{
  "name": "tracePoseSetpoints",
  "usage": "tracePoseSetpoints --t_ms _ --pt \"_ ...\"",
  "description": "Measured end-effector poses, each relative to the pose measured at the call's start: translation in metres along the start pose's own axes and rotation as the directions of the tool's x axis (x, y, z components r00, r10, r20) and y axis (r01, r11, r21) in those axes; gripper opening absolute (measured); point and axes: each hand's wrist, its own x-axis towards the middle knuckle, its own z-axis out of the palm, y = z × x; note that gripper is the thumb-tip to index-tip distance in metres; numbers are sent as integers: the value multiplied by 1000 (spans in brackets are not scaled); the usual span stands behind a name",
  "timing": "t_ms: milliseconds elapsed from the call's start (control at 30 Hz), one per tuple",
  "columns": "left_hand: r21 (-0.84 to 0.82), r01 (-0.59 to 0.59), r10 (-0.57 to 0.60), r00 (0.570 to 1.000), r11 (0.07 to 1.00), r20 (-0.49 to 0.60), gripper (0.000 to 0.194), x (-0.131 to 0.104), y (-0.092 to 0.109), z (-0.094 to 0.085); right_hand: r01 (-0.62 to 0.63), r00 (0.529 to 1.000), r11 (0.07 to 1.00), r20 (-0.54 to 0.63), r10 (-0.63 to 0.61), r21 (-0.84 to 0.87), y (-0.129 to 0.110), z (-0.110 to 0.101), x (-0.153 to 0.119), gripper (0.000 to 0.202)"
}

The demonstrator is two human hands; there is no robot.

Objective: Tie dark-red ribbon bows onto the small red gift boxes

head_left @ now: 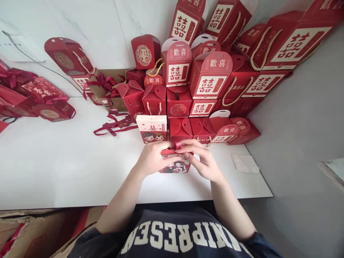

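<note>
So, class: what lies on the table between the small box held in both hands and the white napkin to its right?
In the head view, only bare white table lies between the held box and the napkin.

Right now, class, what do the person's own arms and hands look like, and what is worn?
Both hands, left hand and right hand, are bare, no gloves, rings or watch visible. Forearms are uncovered; dark navy short sleeves end near the elbows, on a shirt with white block lettering.

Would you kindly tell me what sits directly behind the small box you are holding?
Behind the small box stands a pink-topped couple-print box and low red boxes; both hands cover its top, except a red ribbon loop.
</note>
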Motion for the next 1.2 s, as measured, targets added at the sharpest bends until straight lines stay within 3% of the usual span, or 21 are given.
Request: tracePoseSetpoints --t_ms 67,200,333,467,633,767,900,1033,1133,1200 --pt "-8 16 -16 997 1000 -70 23 0 -1 7 -21 1000 999 7 21 40 -1 2 1 20" --pt "-59 35 -45 985 998 -167 20 -1 -4 14 -93 988 983 -111 111 160 -1 5 3 9" --pt "-80 19 -34 980 997 -197 18 -1 -4 16 -61 996 998 -61 62 19 -1 2 7 18" --pt "-125 -32 12 988 992 -156 9 -1 -2 18 -3 1000 998 25 4 -55 -1 1 11 24" --pt "-187 -61 37 991 981 -129 22 1 -3 18 21 998 985 -55 -30 -172 -1 8 12 24" --pt "-252 -40 26 998 967 -57 38 1 -7 17 -12 995 989 -96 -2 -146 -3 11 10 23" --pt "-298 18 -19 1000 954 1 32 0 -9 13 -17 994 994 -111 5 -108 -3 9 7 19" --pt "-284 21 -22 1000 958 2 41 0 -9 6 -106 981 994 -162 101 -22 0 4 2 12" --pt "-259 -4 -3 1000 966 -24 23 0 -7 4 -145 976 989 -170 136 -38 3 2 -3 12" --pt "-248 -27 19 999 968 -33 22 2 -5 5 -122 981 989 -161 107 -84 5 3 -5 11"
